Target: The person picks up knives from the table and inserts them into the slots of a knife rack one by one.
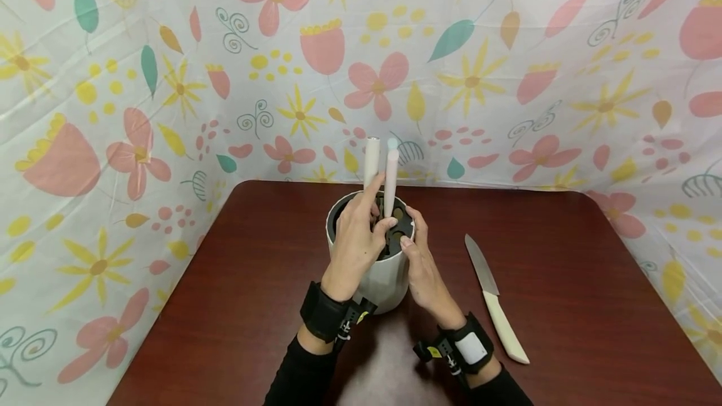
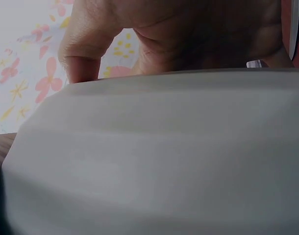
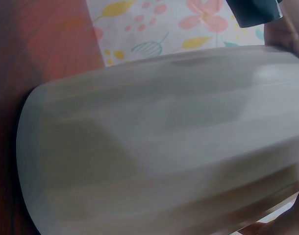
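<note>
A pale, ribbed knife holder [image 1: 383, 290] stands upright on the table, with a dark slotted insert [image 1: 402, 225] in its top. Two white handles, a left one [image 1: 371, 158] and a right one [image 1: 391, 180], rise from the insert; a pale bluish tip [image 1: 392, 142] shows behind the right one. My left hand [image 1: 355, 240] reaches over the near left rim, index finger extended beside the handles and thumb near the right handle's base. Gripping the right rim is my right hand [image 1: 425, 268], thumb on top. The holder's wall fills the left wrist view [image 2: 149, 147] and right wrist view [image 3: 154, 142].
A kitchen knife [image 1: 494, 302] with a cream handle lies right of the holder, blade pointing away. The dark red wooden table [image 1: 248, 268] ends at a flower-printed cloth [image 1: 468, 118] behind and at both sides. Black camera straps circle both wrists.
</note>
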A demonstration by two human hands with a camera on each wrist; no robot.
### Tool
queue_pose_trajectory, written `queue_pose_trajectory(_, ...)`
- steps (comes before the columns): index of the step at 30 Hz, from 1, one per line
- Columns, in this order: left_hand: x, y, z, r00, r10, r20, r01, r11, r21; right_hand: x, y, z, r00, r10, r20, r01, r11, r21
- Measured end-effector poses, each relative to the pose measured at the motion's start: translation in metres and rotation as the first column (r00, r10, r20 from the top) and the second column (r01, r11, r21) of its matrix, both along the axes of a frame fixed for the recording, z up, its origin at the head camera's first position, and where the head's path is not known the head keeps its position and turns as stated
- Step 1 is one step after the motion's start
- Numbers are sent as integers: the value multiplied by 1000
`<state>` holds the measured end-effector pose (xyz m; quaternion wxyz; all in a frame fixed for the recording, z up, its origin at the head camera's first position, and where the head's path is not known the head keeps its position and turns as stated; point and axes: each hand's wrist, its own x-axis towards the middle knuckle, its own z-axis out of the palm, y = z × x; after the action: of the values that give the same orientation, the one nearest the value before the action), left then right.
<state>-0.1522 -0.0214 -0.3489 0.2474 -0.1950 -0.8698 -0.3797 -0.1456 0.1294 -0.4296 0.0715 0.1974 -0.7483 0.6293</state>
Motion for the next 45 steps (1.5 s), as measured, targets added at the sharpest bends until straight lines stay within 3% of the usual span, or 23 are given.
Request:
queue_pose_trajectory(8, -2, 3, 0, 997, 43, -67, -44, 999, -16, -3, 3, 6, 1000, 2, 1, -2, 1000, 22)
queue_pose_trajectory(16, 4, 4, -4, 981, 91, -172, -92, 996, 2, 6, 6, 11, 997, -52, 62, 44, 990, 131)
queue_pose_trajectory(23, 7, 4, -6, 954, 108, -279, -109, 994, 11, 12, 8, 21, 997, -78, 24, 73, 983, 169)
queue_pose_trajectory(30, 10, 1, 0, 940, 121, -319, -124, 992, 12, 18, 9, 40, 993, -109, -35, 114, 973, 202)
queue_pose_trajectory(37, 27, 0, 10, 923, 110, -369, -114, 993, 9, 29, 11, 60, 977, -161, -137, 189, 957, 220)
queue_pose_trajectory(45, 63, 0, 24, 912, 98, -398, -93, 995, 32, 60, 11, 81, 938, -184, -293, 254, 941, 224)
